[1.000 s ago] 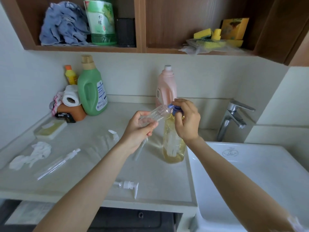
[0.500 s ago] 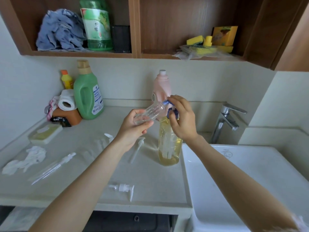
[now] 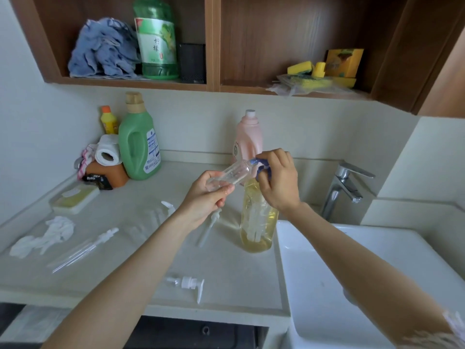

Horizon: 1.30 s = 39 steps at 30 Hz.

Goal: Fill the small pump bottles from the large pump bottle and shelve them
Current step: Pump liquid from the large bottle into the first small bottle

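Small bottle (image 3: 232, 174) tilted at large bottle's (image 3: 256, 222) pump (image 3: 261, 168), above counter.

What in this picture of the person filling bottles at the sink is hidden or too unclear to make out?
All in the head view:
- The blue pump head on the large yellow-liquid bottle: mostly covered by the right hand.
- Whether the small clear bottle in the left hand holds any liquid: too transparent to tell.
- The label on the pink bottle: partly behind the small bottle.
- The white sink: cut off by the frame's right edge.
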Tool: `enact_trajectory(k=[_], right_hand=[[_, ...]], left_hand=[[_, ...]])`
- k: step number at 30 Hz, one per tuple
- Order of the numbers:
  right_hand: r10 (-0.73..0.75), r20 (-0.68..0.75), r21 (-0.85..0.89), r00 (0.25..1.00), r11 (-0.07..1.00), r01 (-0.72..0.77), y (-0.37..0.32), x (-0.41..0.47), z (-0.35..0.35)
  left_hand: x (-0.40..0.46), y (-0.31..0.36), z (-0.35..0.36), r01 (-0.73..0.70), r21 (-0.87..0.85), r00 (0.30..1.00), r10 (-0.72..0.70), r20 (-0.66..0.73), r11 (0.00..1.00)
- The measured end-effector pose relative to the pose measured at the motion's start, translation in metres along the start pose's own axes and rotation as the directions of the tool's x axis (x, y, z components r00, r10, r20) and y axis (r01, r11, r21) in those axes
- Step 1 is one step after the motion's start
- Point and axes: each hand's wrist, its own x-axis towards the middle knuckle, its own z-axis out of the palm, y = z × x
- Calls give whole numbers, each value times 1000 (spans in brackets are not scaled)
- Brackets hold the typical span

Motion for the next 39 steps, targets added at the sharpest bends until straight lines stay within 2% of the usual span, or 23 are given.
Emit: enact_trajectory(k=[4, 8, 12, 19, 25, 34, 39], right_hand=[[-16, 52, 18, 999, 1000, 16, 1, 16, -15], [26, 72, 42, 997, 999, -29, -1, 10, -12], [48, 5, 96, 999, 994, -48, 0, -4, -5], [20, -126, 79, 992, 997, -10, -5, -13, 11], [79, -142, 83, 987, 994, -68, -4, -14, 14], [-33, -56, 36, 998, 999, 35, 0, 21, -18], [25, -96, 76, 995, 997, -18, 2, 7, -3]], left_hand=[[-2, 6, 4, -5, 12, 1000, 5, 5, 1000], [0, 6, 2, -9, 58, 1000, 8, 9, 998], [1, 5, 2, -9, 73, 1000, 8, 13, 997], [4, 1, 2, -7, 78, 1000, 6, 15, 997], [6, 0, -5, 11, 97, 1000, -14, 25, 995], [10, 13, -6, -98, 173, 994, 90, 57, 980], [13, 3, -11, -107, 166, 993, 96, 71, 980]])
